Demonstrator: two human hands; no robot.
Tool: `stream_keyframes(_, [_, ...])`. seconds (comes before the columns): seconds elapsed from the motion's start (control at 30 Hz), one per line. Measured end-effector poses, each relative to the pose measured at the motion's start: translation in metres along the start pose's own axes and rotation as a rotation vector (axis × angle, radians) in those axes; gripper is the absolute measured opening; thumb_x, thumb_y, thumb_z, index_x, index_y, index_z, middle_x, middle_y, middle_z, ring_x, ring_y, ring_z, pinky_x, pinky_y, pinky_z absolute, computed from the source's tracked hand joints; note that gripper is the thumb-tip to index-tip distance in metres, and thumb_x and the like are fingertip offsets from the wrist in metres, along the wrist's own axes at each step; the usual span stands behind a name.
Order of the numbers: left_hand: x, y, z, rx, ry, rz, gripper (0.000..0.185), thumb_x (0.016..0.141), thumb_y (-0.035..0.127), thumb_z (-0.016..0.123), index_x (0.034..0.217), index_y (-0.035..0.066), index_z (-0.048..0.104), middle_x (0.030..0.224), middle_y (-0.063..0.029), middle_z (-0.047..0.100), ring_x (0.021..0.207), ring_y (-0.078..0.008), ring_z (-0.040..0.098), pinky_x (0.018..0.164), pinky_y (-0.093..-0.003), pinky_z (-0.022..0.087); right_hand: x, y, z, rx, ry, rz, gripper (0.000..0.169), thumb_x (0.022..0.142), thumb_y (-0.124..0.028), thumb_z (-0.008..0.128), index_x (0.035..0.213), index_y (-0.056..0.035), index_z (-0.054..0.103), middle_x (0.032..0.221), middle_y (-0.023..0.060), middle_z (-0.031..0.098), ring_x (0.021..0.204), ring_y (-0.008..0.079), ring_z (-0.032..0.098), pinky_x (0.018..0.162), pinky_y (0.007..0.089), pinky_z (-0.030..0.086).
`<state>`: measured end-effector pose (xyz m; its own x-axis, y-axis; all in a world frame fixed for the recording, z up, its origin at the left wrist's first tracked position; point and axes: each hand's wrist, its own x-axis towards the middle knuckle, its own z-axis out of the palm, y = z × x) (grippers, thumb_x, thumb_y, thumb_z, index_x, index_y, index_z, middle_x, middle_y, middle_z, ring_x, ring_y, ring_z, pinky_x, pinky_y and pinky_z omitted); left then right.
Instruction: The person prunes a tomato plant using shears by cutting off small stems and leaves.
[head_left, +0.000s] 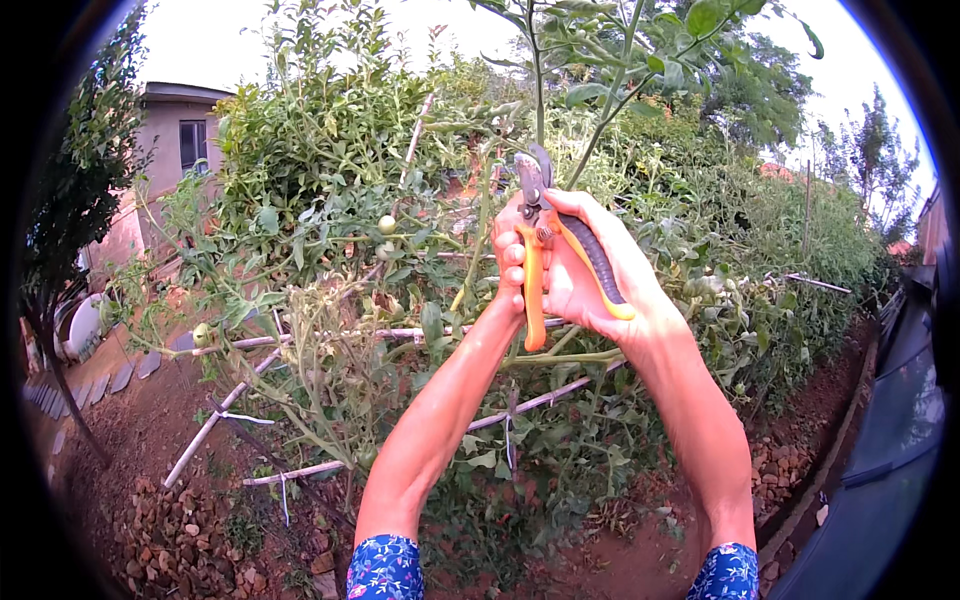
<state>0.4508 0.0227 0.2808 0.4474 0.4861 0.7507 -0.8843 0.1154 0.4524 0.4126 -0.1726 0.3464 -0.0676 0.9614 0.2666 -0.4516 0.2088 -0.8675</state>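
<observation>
My right hand (600, 247) holds bypass pruning shears (531, 191) with orange and black handles. The handles are spread, and the blades point up beside a green tomato stem (538, 105). My thumb lies along the upper part of the black-gripped handle. Just behind the orange handle, my left hand (508, 244) has its fingers curled. The shears hide whatever those fingers may enclose. A second stem (596, 135) slants down behind my right thumb. Green tomatoes (386, 224) hang on the tomato plants (330, 345) left of my hands.
Wooden poles (251, 382), tied with white strips, cross low among the plants. Loose stones (180, 540) lie on brown soil at the lower left. Dark sheeting (885, 480) runs along the right. A building (169, 142) stands at the far left behind a tree (82, 180).
</observation>
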Motion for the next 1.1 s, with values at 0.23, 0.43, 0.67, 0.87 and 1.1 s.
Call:
stream_keyframes(0.23, [0.024,-0.019,-0.019,-0.571,0.054,-0.132,0.022,0.094,0.030,0.042,0.093,0.010,0.052,0.071,0.0020,0.054,0.046,-0.0076,0.048,0.038,-0.0216,0.042,0.026,-0.014,0.005,0.009,0.085,0.075,0.042,0.085,-0.047,0.058,0.083,-0.0061,0.053,0.086,0.0130,0.059,0.078,0.0300,0.059,0.078,0.0545,0.050])
stream_keyframes(0.43, [-0.028,0.033,0.028,0.038,0.092,0.110,0.019,0.089,0.024,0.045,0.092,0.010,0.057,0.069,0.0051,0.052,0.051,-0.0017,0.048,0.042,-0.0165,0.040,0.025,-0.029,0.001,-0.014,-0.042,0.215,0.038,0.090,-0.040,0.054,0.093,-0.0022,0.054,0.085,0.0147,0.062,0.076,0.0310,0.063,0.073,0.0529,0.054])
stream_keyframes(0.67, [-0.041,0.032,0.053,0.019,0.225,0.209,0.026,0.095,0.030,0.044,0.098,0.007,0.057,0.075,0.0059,0.052,0.059,-0.0005,0.049,0.051,-0.0162,0.044,0.024,-0.033,0.007,-0.066,0.110,0.220,0.043,0.089,-0.043,0.053,0.093,-0.0006,0.054,0.083,0.0147,0.059,0.078,0.0288,0.061,0.072,0.0530,0.055])
stream_keyframes(0.87, [-0.039,0.031,0.057,0.123,0.222,0.318,0.022,0.096,0.027,0.044,0.087,0.009,0.053,0.073,0.0059,0.049,0.060,-0.0001,0.046,0.051,-0.0165,0.040,0.031,-0.037,0.009,-0.108,0.188,0.253,0.050,0.088,-0.047,0.052,0.086,0.0028,0.056,0.080,0.0136,0.059,0.075,0.0299,0.061,0.074,0.0511,0.055])
stream_keyframes(1.1, [-0.041,0.038,0.051,-0.097,0.160,0.193,0.023,0.097,0.029,0.042,0.080,0.015,0.047,0.065,0.0106,0.039,0.048,0.0049,0.035,0.036,-0.0121,0.026,0.039,-0.030,0.003,-0.205,0.143,0.159,0.043,0.089,-0.045,0.053,0.083,-0.0022,0.054,0.070,0.0080,0.058,0.059,0.0229,0.056,0.055,0.0376,0.049])
